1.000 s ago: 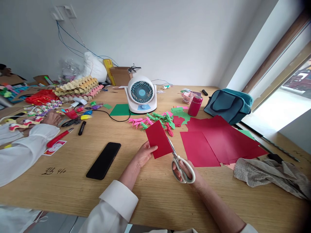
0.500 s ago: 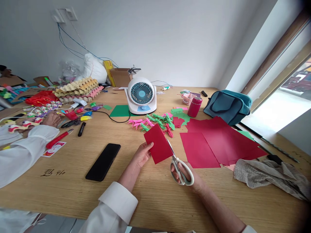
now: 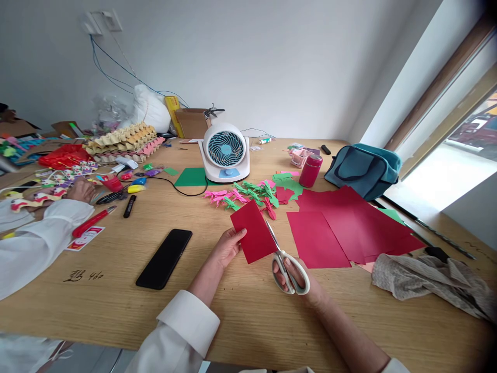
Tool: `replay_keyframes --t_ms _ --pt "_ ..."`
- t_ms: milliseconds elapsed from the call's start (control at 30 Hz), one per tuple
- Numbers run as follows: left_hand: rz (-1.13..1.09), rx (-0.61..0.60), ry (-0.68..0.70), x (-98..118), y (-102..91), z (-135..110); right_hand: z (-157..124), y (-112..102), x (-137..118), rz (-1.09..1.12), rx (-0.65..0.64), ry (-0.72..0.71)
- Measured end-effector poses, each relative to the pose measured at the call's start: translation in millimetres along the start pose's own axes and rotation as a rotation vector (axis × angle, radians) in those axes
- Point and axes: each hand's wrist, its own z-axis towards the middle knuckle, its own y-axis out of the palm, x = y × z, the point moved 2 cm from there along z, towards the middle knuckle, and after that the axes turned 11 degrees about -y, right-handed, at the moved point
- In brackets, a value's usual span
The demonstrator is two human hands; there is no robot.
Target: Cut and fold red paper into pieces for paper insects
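A small red sheet of paper point(image 3: 254, 232) is pinched by its left side between the thumb and fingers of my left hand point(image 3: 228, 246). My right hand point(image 3: 297, 277) grips white-handled scissors point(image 3: 285, 267), fingers through the loops. The scissor blades lie along the right edge of the red sheet; whether they touch it I cannot tell. Larger red sheets point(image 3: 318, 241) lie flat to the right of the scissors. Just beyond the held sheet sits a pile of green, pink and red paper cut-outs point(image 3: 254, 192).
A black phone point(image 3: 164, 259) lies left of my left hand. Behind the cut-outs stands a white fan point(image 3: 226, 150). A red flask point(image 3: 310, 171), a teal bag point(image 3: 361, 170) and a grey cloth point(image 3: 423, 282) are on the right. Another person's hand point(image 3: 82, 190) rests at left among craft pieces.
Almost nothing differs. The whole view shifts very slightly, while the red sheet and scissors keep nearly the same position to each other.
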Motion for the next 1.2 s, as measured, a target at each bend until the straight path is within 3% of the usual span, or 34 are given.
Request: replay_keyframes --t_ms 767,1033,1200 --pt "0.054 -0.003 -0.011 -2 -0.5 -2 1 -1 1 -0.039 0.004 0.024" --pt "0.068 -0.019 -0.029 -7 3.3 -1 6 -6 13 0.024 0.040 0.015" --pt "0.090 0.029 0.034 -6 4.5 -2 5 -5 10 0.012 0.051 0.032"
